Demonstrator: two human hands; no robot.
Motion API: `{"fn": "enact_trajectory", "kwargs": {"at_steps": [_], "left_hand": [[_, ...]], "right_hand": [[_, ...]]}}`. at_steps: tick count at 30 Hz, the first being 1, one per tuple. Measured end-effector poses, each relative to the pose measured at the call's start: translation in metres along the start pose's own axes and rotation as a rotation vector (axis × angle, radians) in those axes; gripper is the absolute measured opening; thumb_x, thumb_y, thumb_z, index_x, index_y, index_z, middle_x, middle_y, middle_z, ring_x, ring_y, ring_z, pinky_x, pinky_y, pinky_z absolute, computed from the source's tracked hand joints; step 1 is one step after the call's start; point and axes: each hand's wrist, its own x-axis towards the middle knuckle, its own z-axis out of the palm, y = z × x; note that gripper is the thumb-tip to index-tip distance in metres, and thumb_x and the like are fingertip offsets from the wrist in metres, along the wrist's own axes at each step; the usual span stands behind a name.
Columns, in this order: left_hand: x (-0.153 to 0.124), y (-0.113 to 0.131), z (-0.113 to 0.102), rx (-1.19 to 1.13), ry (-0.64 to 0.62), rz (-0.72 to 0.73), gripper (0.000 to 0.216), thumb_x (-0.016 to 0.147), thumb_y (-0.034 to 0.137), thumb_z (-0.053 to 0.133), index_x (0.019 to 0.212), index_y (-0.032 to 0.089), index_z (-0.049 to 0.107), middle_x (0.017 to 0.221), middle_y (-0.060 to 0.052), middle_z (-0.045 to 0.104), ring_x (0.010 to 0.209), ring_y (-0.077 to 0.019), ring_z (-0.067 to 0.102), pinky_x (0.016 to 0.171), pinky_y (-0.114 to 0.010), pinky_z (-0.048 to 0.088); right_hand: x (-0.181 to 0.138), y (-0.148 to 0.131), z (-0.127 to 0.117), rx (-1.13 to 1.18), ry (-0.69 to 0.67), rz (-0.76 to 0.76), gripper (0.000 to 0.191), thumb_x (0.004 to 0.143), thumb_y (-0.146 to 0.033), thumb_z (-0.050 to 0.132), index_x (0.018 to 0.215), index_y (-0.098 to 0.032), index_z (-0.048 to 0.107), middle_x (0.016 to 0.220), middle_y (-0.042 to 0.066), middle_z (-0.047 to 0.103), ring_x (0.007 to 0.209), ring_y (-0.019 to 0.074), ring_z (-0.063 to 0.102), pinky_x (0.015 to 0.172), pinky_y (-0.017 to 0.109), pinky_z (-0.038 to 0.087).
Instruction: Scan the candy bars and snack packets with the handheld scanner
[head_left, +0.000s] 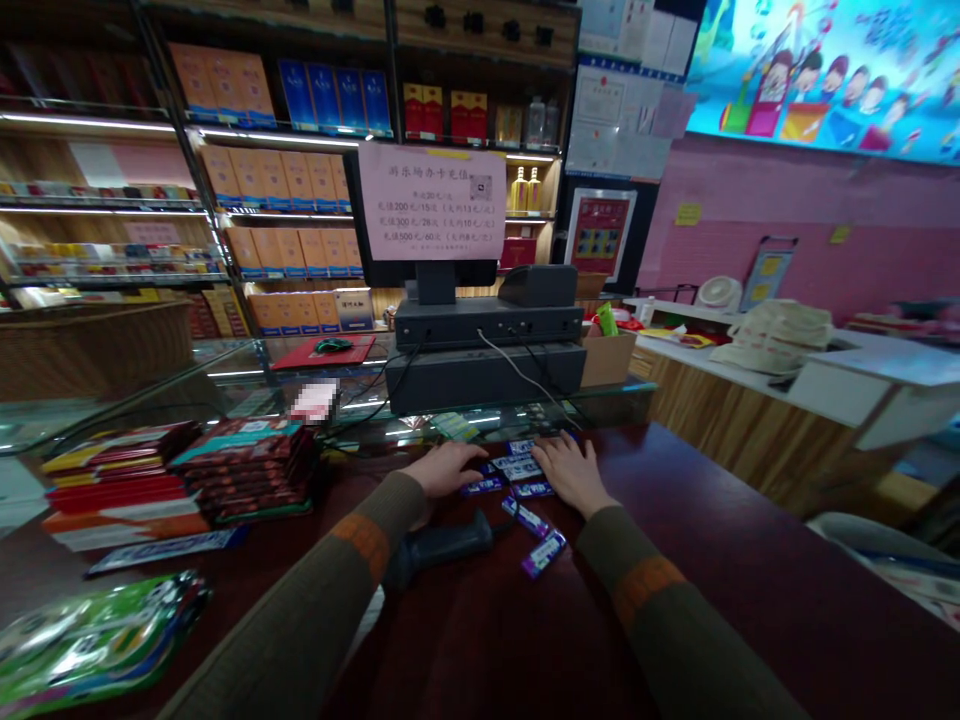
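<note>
Several small purple-and-blue candy packs [519, 466] lie in a loose group on the dark red tabletop. My left hand [448, 468] rests at the group's left side, palm down, fingers stretched towards the packs. On the other side my right hand [571, 472] lies with its fingers spread, the tips at the packs' right edge. Nearer to me are two more packs, one a separate purple pack [544, 554] lying at a slant. A dark barcode scanner [450, 545] lies beside my left forearm, partly hidden by it. A green packet [454, 427] lies just beyond the hands.
Stacked snack packets [247, 465] and a green glossy bag [97, 635] lie at the left. A cash drawer [484, 375] with a signed monitor [431, 205] stands ahead on a glass counter. A cardboard box [607, 358] adjoins it. Cables run across the counter.
</note>
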Motion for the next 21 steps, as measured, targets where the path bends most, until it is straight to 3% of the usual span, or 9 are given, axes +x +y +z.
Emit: {"fn": "enact_trajectory", "kwargs": {"at_steps": [3,6,10,12,15,18,21], "left_hand": [[-0.003,0.001,0.001,-0.004,-0.014,-0.002,0.044,0.089,0.036,0.059,0.131,0.022,0.06,0.131,-0.01,0.066,0.121,-0.0269,0.06,0.106,-0.04,0.045],[-0.007,0.0,0.001,0.001,-0.022,-0.011,0.044,0.089,0.036,0.059,0.131,0.022,0.061,0.13,-0.01,0.067,0.121,-0.0267,0.061,0.105,-0.04,0.045],[-0.011,-0.003,0.0,-0.004,-0.016,-0.03,0.043,0.09,0.037,0.059,0.13,0.023,0.061,0.131,-0.009,0.066,0.123,-0.0269,0.059,0.107,-0.041,0.044],[-0.014,-0.005,-0.001,-0.014,-0.007,-0.033,0.043,0.089,0.037,0.06,0.13,0.024,0.061,0.132,-0.009,0.066,0.123,-0.0265,0.059,0.107,-0.04,0.043],[-0.019,-0.008,-0.003,-0.014,-0.009,-0.05,0.044,0.09,0.036,0.06,0.131,0.024,0.06,0.133,-0.009,0.065,0.123,-0.0259,0.06,0.106,-0.039,0.044],[-0.024,-0.01,-0.004,-0.01,-0.021,-0.068,0.045,0.09,0.037,0.059,0.133,0.022,0.059,0.135,-0.01,0.064,0.124,-0.0261,0.059,0.106,-0.039,0.044],[-0.027,-0.011,-0.003,-0.012,-0.019,-0.067,0.044,0.09,0.038,0.059,0.132,0.023,0.06,0.135,-0.009,0.064,0.124,-0.0255,0.059,0.107,-0.039,0.044]], "right_hand": [[-0.003,0.005,-0.001,-0.044,0.07,0.047,0.044,0.103,-0.037,0.034,0.134,-0.024,0.062,0.126,0.015,0.064,0.124,0.0323,0.051,0.108,0.059,0.029],[-0.003,0.008,-0.002,-0.046,0.092,0.129,0.04,0.101,-0.033,0.039,0.127,-0.023,0.067,0.114,0.016,0.065,0.112,0.0309,0.055,0.098,0.05,0.038],[0.002,0.011,0.0,0.003,0.17,0.143,0.035,0.1,-0.031,0.04,0.112,-0.023,0.072,0.125,0.015,0.063,0.121,0.0306,0.05,0.097,0.047,0.038],[0.005,0.013,0.004,0.047,0.18,0.125,0.035,0.1,-0.027,0.038,0.116,-0.023,0.069,0.135,0.013,0.06,0.131,0.0293,0.045,0.103,0.049,0.035],[0.008,0.019,0.011,0.119,0.088,0.175,0.041,0.1,-0.022,0.035,0.134,-0.024,0.057,0.139,0.011,0.06,0.139,0.0292,0.039,0.109,0.055,0.029],[0.01,0.026,0.013,0.115,0.034,0.213,0.046,0.097,-0.021,0.038,0.141,-0.024,0.052,0.136,0.012,0.062,0.133,0.0308,0.047,0.109,0.058,0.029],[0.009,0.029,0.011,0.073,0.025,0.226,0.045,0.095,-0.021,0.043,0.138,-0.024,0.058,0.129,0.014,0.064,0.123,0.0311,0.054,0.105,0.055,0.033]]}}
